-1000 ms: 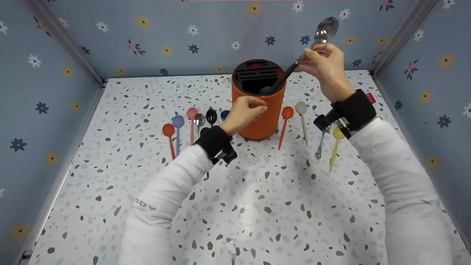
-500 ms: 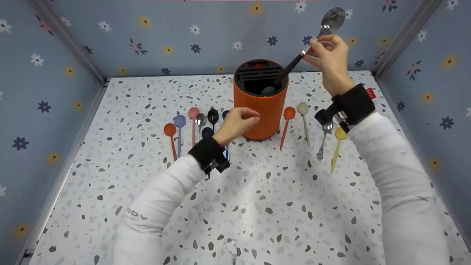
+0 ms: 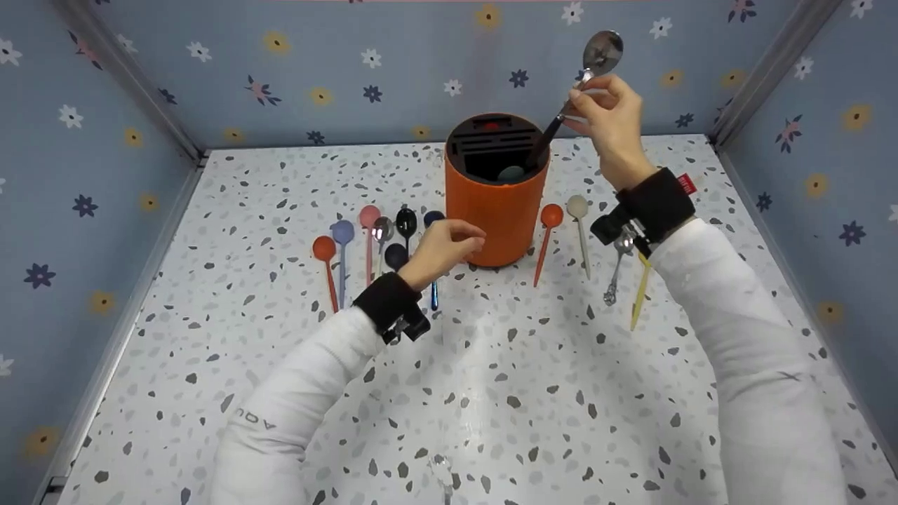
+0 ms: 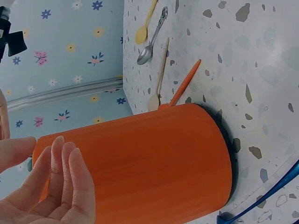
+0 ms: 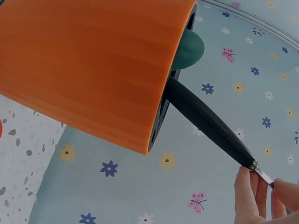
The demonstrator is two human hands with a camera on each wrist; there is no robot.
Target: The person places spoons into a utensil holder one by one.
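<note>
My right hand [image 3: 612,119] pinches a large metal spoon [image 3: 603,52] by its metal neck, bowl up. Its dark handle [image 5: 210,126] slants down, with the end inside the opening of an orange cylindrical holder [image 3: 491,217]. A dark green rounded spoon head [image 5: 189,50] pokes out of the same opening. My left hand [image 3: 443,249] is in front of the holder's lower left side, fingers loosely bent and holding nothing. In the left wrist view its fingertips [image 4: 58,142] appear in front of the orange wall; whether they touch it I cannot tell.
Left of the holder lie several spoons, among them a red one [image 3: 323,247], a lilac one [image 3: 342,231] and a black one [image 3: 406,221]. To its right are an orange spoon [image 3: 551,214], a beige spoon [image 3: 577,205], an ornate silver spoon [image 3: 612,284] and a yellow one [image 3: 639,301].
My right hand first lifted the spoon up and right, then came back down and left, its handle sinking deeper into the holder. My left hand drew away down and left.
</note>
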